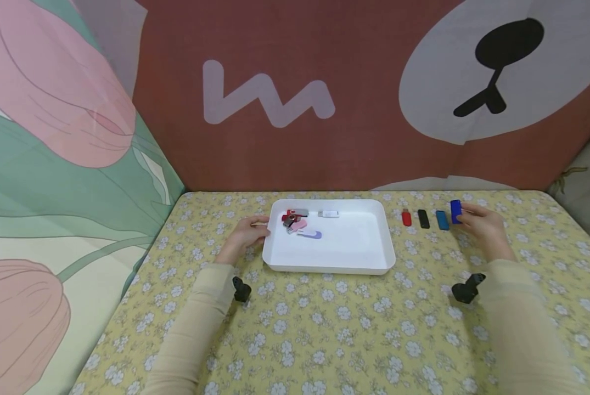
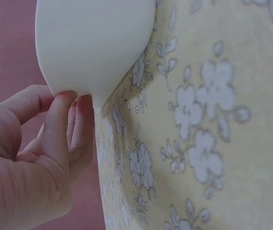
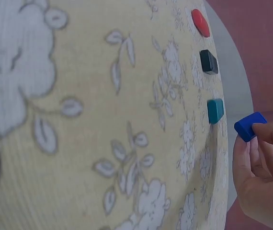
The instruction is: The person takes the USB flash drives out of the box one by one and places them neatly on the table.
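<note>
My left hand (image 1: 247,232) holds the left side of a white tray (image 1: 329,263), its fingertips against the outer wall (image 2: 93,48) near the rim. Inside the tray lie several USB sticks, among them a white USB stick (image 1: 329,214), a pink USB stick (image 1: 299,224) and a purple USB stick (image 1: 312,235). To the right, my right hand (image 1: 484,224) pinches a dark blue USB stick (image 3: 249,126) between thumb and fingers, just above the cloth. Left of it, a red USB stick (image 1: 406,218), a black USB stick (image 1: 423,219) and a teal-blue USB stick (image 1: 442,220) form a row.
A yellow flowered cloth (image 1: 324,329) covers the table. Behind it hangs a reddish-brown fabric wall (image 1: 285,159), and a patterned curtain (image 1: 87,219) stands on the left. Black camera mounts (image 1: 466,291) sit by both wrists.
</note>
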Demonstrator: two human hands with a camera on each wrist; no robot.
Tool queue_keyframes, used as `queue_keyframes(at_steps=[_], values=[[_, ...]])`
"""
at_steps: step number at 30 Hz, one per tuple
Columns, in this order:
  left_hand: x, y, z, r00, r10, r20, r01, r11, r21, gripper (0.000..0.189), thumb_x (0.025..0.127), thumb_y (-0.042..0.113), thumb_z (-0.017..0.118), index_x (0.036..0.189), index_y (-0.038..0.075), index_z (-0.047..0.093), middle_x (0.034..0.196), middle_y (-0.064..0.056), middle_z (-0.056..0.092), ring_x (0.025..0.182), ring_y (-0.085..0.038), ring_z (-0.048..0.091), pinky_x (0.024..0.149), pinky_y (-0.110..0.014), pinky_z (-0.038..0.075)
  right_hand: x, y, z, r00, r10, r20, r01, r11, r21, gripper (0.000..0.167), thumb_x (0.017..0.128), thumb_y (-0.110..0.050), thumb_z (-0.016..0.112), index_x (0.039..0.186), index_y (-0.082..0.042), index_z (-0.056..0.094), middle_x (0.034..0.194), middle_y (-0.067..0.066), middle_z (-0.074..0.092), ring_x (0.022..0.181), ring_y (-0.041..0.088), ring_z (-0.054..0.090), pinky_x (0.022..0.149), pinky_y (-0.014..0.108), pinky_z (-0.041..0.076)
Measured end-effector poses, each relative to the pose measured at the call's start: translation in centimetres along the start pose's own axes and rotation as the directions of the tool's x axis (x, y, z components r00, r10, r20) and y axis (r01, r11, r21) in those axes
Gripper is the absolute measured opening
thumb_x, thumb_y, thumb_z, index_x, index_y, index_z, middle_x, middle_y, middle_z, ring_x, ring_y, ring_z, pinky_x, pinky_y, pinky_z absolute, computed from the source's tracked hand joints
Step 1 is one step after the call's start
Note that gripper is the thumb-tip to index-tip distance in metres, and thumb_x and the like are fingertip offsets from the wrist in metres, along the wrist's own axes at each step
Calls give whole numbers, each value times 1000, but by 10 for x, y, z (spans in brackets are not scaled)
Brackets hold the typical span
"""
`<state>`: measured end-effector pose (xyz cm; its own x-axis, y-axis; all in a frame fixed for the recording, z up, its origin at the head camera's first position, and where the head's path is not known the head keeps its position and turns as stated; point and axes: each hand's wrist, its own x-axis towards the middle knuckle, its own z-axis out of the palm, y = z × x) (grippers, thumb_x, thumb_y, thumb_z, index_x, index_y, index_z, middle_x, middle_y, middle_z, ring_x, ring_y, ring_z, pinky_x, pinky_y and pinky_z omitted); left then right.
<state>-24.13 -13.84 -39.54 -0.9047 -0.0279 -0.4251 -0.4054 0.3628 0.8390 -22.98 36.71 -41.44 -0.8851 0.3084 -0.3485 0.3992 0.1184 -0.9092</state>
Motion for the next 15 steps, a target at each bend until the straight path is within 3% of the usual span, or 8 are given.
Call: queue_keyframes(at_steps=[2, 5, 9, 12, 15], values=[[-1, 0, 0, 1000, 7, 9, -7, 1000, -1, 45, 92, 5, 57, 136, 9, 52, 130, -18, 56, 93, -17, 61, 78, -25, 52, -7, -3, 1, 1000, -3, 1, 3, 1000, -22, 56, 97, -21, 53, 149, -14, 33, 94, -23, 50, 81, -12, 50, 83, 12, 50], [-1, -1, 0, 1000, 9, 12, -9, 1000, -3, 45, 92, 5, 57, 137, 9, 52, 130, -18, 56, 94, -18, 61, 78, -24, 52, -13, -6, 2, 1000, -3, 4, 3, 999, -44, 59, 98, -20, 51, 151, -9, 28, 92, -24, 47, 80, -13, 48, 92, 14, 47], [0, -1, 0, 1000, 6, 6, -6, 1000, 0, 44, 92, 5, 58, 136, 9, 52, 128, -18, 57, 87, -15, 61, 73, -21, 51, -12, -4, 0, 1000, 2, -5, -2, 995, -99, 59, 98, -23, 49, 151, -8, 26, 102, -21, 49, 84, -13, 47, 108, 23, 40], [0, -1, 0, 1000, -1, -1, 1, 1000, 2, 44, 92, 5, 58, 135, 9, 53, 127, -18, 57, 83, -13, 60, 70, -20, 50, -10, -2, -3, 1000, 17, -24, -20, 991, -134, 60, 98, -24, 49, 151, -8, 27, 107, -17, 49, 85, -13, 45, 102, 21, 43], [1, 0, 1, 1000, -14, -11, 14, 1000, 5, 43, 92, 6, 58, 135, 10, 53, 126, -18, 58, 82, -12, 59, 68, -18, 50, -10, -2, -6, 999, 35, -33, -39, 988, -149, 60, 98, -24, 50, 151, -8, 27, 108, -15, 49, 82, -13, 45, 87, 13, 47]])
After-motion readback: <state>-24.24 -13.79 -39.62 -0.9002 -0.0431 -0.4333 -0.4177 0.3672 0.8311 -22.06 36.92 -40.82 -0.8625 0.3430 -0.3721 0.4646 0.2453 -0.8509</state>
